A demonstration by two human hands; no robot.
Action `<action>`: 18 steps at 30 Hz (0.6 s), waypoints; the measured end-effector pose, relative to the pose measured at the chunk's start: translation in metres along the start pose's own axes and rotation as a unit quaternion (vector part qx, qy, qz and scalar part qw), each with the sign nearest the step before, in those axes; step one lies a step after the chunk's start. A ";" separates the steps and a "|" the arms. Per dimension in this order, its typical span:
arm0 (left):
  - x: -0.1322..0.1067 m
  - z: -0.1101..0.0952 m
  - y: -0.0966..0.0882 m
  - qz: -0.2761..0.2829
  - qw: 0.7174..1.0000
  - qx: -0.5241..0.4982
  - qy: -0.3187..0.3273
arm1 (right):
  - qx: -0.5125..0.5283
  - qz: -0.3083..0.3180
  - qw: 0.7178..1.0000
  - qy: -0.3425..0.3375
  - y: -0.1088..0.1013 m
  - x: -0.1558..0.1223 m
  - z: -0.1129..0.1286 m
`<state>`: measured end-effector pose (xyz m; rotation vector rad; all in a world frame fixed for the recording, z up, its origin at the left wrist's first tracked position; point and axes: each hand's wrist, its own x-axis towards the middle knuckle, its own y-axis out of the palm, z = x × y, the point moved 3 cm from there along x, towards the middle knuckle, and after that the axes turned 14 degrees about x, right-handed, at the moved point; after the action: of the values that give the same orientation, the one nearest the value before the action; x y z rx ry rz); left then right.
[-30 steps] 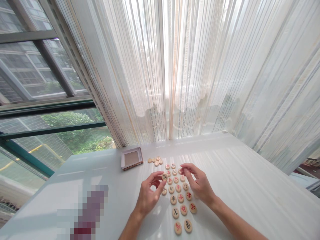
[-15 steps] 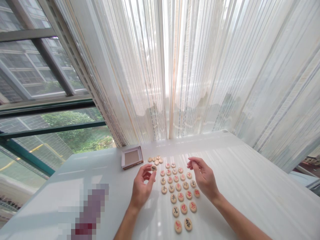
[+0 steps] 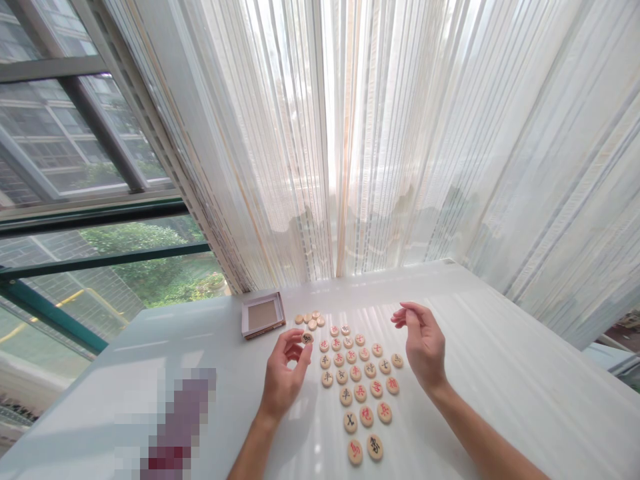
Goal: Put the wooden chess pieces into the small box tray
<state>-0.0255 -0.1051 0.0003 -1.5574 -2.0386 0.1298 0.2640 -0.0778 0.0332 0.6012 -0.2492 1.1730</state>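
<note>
My left hand [image 3: 285,370] pinches a round wooden xiangqi piece [image 3: 307,338] between thumb and fingers, its black character facing me. It hovers left of several rows of xiangqi pieces [image 3: 355,373] with red or black characters, lying face up on the white table. To the right of these rows, my right hand [image 3: 424,347] is raised with its fingers curled together and the thumb against them; no piece shows in it. The nearest piece to it is one with a dark character [image 3: 397,360], at the right end of a row.
Beyond my left hand lies a small cluster of wooden pieces [image 3: 313,325], their faces showing no clear marks. A shallow open box [image 3: 263,315] sits at the table's far left edge. A pixelated patch [image 3: 180,420] covers something at the left. Striped curtains [image 3: 330,167] hang behind the table.
My right hand has moved right and a little away from me, uncovering the piece at the right end of a row. My left hand stays nearly in place, holding the same piece.
</note>
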 end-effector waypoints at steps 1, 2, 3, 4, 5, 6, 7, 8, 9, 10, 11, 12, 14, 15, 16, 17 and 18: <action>0.000 -0.001 0.000 0.001 1.000 0.002 0.001 | 0.002 -0.002 1.000 -0.001 0.000 0.000 0.000; 0.000 -0.001 0.001 0.002 1.000 0.004 0.002 | 0.003 -0.001 1.000 -0.002 0.000 -0.001 0.000; -0.001 -0.002 0.001 0.003 1.000 0.007 0.002 | 0.003 0.003 1.000 -0.004 0.001 -0.001 0.000; -0.002 -0.002 0.002 0.005 1.000 0.010 0.003 | 0.003 0.008 1.000 -0.007 0.001 -0.002 0.000; -0.003 -0.003 0.003 0.009 1.000 0.013 0.003 | 0.003 0.014 1.000 -0.010 0.002 -0.003 -0.001; -0.004 -0.005 0.004 0.017 1.000 0.016 0.002 | 0.003 0.021 1.000 -0.013 0.003 -0.004 -0.002; -0.006 -0.007 0.006 0.029 0.999 0.019 0.003 | 0.001 0.032 0.999 -0.014 0.004 -0.005 -0.003; -0.008 -0.009 0.007 0.046 0.999 0.023 0.005 | -0.001 0.045 0.999 -0.014 0.005 -0.007 -0.004; -0.010 -0.013 0.009 0.067 0.997 0.026 0.009 | -0.005 0.063 0.998 -0.015 0.007 -0.010 -0.005; -0.013 -0.016 0.011 0.089 0.996 0.030 0.015 | -0.011 0.088 0.996 -0.018 0.009 -0.013 -0.006; -0.015 -0.020 0.012 0.110 0.993 0.033 0.022 | -0.018 0.119 0.992 -0.025 0.011 -0.016 -0.006; -0.017 -0.024 0.013 0.130 0.990 0.035 0.030 | -0.026 0.157 0.987 -0.035 0.014 -0.020 -0.006; -0.019 -0.030 0.016 0.157 0.986 0.034 0.043 | -0.041 0.246 0.967 -0.059 0.020 -0.029 -0.004; -0.020 -0.032 0.017 0.168 0.984 0.031 0.049 | -0.047 0.292 0.953 -0.068 0.024 -0.034 -0.002; -0.021 -0.034 0.017 0.176 0.983 0.028 0.054 | -0.051 0.333 0.939 -0.075 0.027 -0.038 -0.001; -0.021 -0.035 0.018 0.183 0.981 0.025 0.057 | -0.054 0.366 0.926 -0.079 0.029 -0.042 -0.001; -0.021 -0.036 0.019 0.189 0.980 0.023 0.060 | -0.057 0.392 0.915 -0.080 0.031 -0.045 -0.001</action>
<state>0.0117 -0.1277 0.0147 -1.8615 -1.6192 0.2190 0.2181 -0.1048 0.0208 0.5021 -0.7436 1.8662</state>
